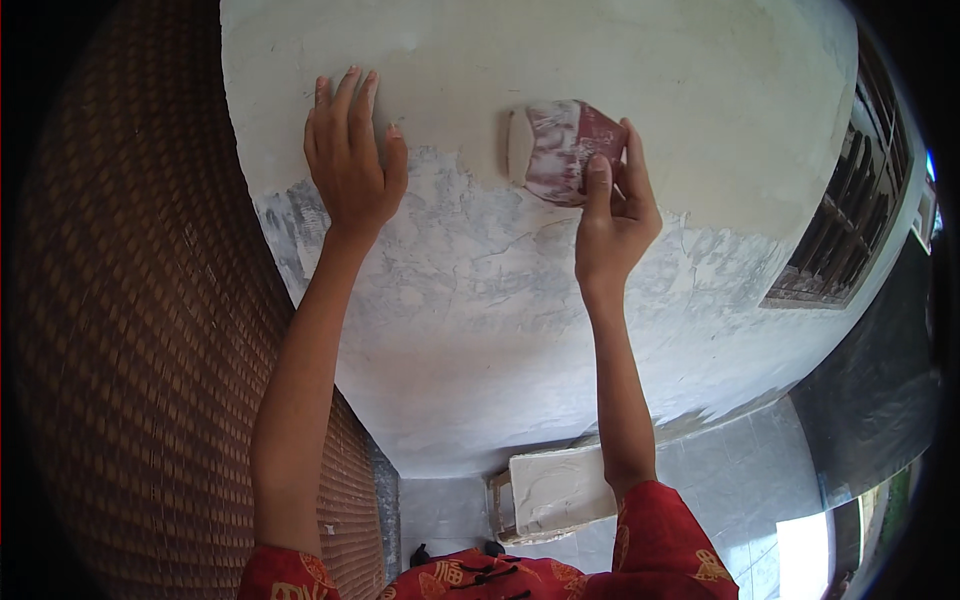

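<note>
My right hand (617, 205) grips a dark red putty scraper (575, 155) between thumb and fingers. White filler smears much of its face, and a cream edge shows along its left side. The scraper lies against the white wall (440, 60), close to the border between a smooth cream coat above and a patchy grey-white surface below. To the left, my left hand (352, 165) rests on the wall, fingers stretched upward and thumb apart, holding nothing. Both arms reach up and forward; red patterned sleeves show at the lower edge.
A woven brown bamboo panel (150, 330) runs along the left side, meeting the wall. At right is a window with a dark grille (845, 220). Below, a tray coated with cream filler (560, 490) stands above the grey tiled floor (445, 505). A dark sheet (865, 420) hangs at far right.
</note>
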A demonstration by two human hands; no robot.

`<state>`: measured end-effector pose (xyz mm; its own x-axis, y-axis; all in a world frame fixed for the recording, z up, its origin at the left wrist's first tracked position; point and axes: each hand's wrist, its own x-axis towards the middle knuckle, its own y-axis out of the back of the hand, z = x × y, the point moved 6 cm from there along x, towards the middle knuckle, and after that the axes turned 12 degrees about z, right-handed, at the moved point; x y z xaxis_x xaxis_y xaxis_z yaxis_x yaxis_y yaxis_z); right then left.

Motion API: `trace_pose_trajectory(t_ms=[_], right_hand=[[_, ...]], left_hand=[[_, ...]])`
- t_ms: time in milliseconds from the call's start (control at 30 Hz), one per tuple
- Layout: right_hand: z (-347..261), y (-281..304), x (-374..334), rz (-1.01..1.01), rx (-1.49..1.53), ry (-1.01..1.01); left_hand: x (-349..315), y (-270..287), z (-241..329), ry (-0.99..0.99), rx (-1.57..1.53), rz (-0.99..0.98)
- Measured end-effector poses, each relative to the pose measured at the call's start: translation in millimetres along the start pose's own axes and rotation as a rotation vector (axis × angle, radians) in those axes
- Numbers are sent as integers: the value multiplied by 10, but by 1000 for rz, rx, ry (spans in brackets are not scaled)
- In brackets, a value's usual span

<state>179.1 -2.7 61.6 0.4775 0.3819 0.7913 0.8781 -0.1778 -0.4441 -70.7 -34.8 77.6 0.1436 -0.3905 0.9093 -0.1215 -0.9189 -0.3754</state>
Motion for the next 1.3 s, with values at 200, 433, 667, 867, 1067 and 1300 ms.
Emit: trace_pose_trajectory(t_ms=[200,433,667,867,1067,1300], right_hand=[[320,144,-19,78,-103,16],[213,255,-35,59,25,-100],[430,324,-47,134,1,-74],[224,226,14,67,101,-144],[294,29,-11,16,-98,-75],[199,149,30,18,9,-93]], left_hand=[[3,-3,7,17,24,19],[24,-12,25,10,17,4],[-6,7,-8,23,13,29],[6,-39,43,20,8,15],[-5,29,-44,20,18,62],[-2,-5,14,25,-1,19]])
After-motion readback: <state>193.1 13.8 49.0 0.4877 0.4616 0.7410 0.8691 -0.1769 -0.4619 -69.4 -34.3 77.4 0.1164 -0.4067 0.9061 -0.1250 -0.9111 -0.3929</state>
